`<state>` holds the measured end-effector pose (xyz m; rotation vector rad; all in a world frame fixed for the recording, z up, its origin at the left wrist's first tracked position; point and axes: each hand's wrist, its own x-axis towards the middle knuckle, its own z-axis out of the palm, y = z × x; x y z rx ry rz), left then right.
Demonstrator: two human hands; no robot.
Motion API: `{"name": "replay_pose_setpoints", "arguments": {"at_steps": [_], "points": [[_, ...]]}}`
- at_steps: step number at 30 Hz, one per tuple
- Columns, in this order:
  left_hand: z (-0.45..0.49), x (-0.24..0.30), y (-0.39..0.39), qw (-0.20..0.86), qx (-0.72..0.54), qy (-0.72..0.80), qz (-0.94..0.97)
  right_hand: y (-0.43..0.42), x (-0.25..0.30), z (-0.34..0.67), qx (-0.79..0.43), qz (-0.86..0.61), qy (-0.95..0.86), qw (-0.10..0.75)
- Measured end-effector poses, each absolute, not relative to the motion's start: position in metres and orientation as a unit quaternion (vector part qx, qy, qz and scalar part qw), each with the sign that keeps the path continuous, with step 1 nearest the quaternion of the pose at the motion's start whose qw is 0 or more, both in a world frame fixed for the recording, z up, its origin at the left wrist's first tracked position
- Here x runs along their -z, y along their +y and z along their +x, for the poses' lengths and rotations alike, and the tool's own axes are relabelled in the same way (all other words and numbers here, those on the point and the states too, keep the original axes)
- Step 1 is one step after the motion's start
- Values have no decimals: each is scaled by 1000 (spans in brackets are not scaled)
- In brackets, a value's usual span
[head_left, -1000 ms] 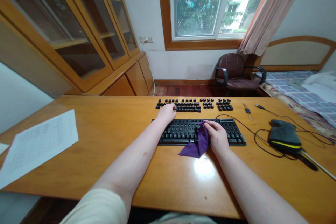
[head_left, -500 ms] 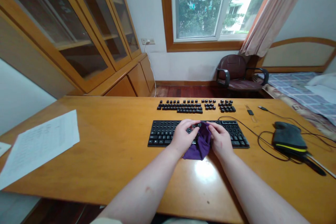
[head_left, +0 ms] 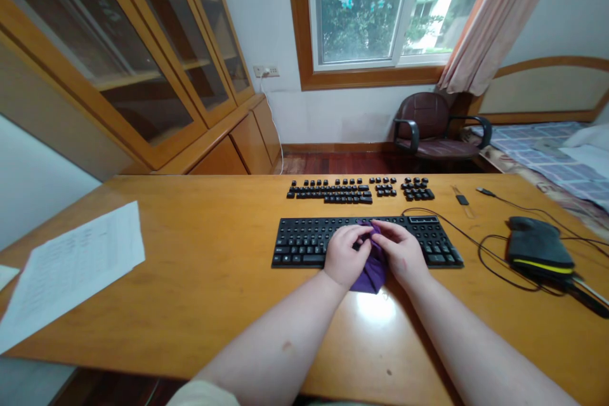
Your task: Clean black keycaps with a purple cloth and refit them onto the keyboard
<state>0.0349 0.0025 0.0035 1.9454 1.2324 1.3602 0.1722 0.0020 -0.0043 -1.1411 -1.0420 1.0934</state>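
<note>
purple cloth [head_left: 371,269] gripped by both hands; keyboard [head_left: 304,242] beneath

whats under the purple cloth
The purple cloth drapes over the black keyboard and the desk, held by the left hand and right hand. Keys beneath it are hidden.

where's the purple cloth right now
In the head view, the purple cloth is near the centre, gripped between the left hand and right hand at the near edge of the black keyboard.
</note>
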Motion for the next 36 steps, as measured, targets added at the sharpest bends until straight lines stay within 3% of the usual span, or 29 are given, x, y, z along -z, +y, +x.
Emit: {"name": "replay_pose_setpoints", "arguments": {"at_steps": [16, 29, 36], "points": [[32, -1, 3, 175, -468, 441, 746, 1, 3, 172, -427, -490, -477, 591], [35, -6, 6, 337, -538, 468, 615, 6, 10, 168, -544, -444, -352, 619], [36, -4, 7, 336, -540, 448, 629, 6, 9, 170, -520, -455, -359, 627]]}}
